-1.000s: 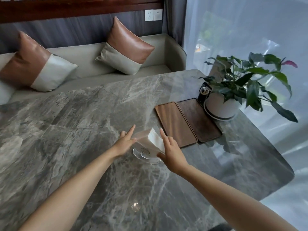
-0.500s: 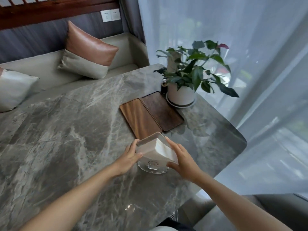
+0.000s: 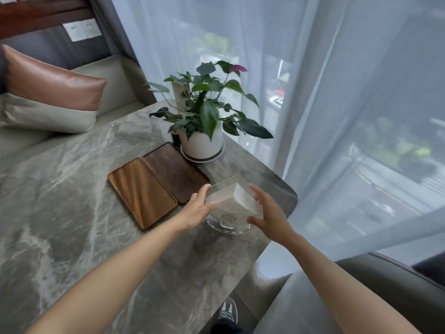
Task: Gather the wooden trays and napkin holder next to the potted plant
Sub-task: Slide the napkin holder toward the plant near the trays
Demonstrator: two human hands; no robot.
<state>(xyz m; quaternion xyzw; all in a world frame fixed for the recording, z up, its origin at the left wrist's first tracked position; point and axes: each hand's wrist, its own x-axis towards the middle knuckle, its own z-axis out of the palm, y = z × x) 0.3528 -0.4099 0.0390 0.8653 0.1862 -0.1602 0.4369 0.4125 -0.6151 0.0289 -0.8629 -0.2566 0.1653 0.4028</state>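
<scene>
A clear napkin holder (image 3: 232, 204) with a stack of white napkins and a round clear foot is near the table's right edge, just right of the trays' near ends. My left hand (image 3: 196, 212) presses its left side and my right hand (image 3: 271, 213) cups its right side, thumb low by the foot. I cannot tell whether the foot touches the table. A light wooden tray (image 3: 142, 191) and a dark wooden tray (image 3: 175, 172) lie side by side, touching. The potted plant (image 3: 202, 143), in a white pot on a saucer, stands just behind the dark tray.
The grey marble table (image 3: 72, 213) ends in a rounded corner right of the holder. A sheer curtain (image 3: 337, 116) hangs past that edge. A bench with a brown and cream cushion (image 3: 48, 97) runs along the far side. A grey seat (image 3: 361, 297) is at lower right.
Both hands have carried the napkin holder rightward, from the left of the light tray's near end to the right of the dark tray's near end, closer to the plant. My view swung right.
</scene>
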